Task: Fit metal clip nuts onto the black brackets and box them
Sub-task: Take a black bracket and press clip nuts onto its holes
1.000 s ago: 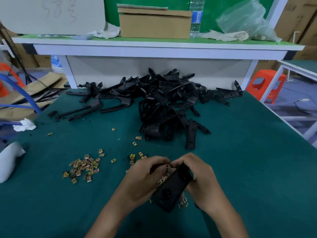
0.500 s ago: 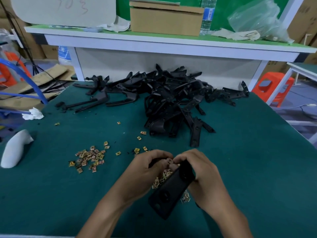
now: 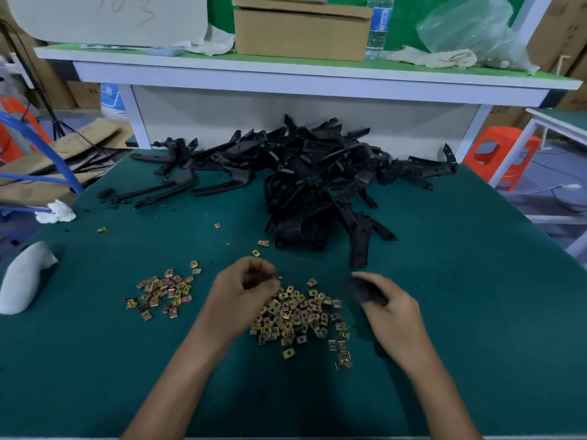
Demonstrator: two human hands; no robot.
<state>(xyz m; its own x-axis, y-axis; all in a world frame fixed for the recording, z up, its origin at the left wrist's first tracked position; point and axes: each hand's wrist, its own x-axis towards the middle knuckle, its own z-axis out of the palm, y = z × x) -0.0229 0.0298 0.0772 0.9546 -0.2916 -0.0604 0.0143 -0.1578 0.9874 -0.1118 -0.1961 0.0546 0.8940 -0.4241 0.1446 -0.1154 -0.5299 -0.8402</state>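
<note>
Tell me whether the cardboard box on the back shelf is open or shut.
Shut: the lid of the cardboard box lies flat across its top and covers the opening, so nothing inside shows.

Two bare forearms (image 3: 190,369), bare left hand (image 3: 242,290), bare right hand (image 3: 395,314)

The right grip (image 3: 391,311) holds a blurred black bracket (image 3: 360,290); the left grip (image 3: 244,289) curls beside the clip nuts (image 3: 295,317).
</note>
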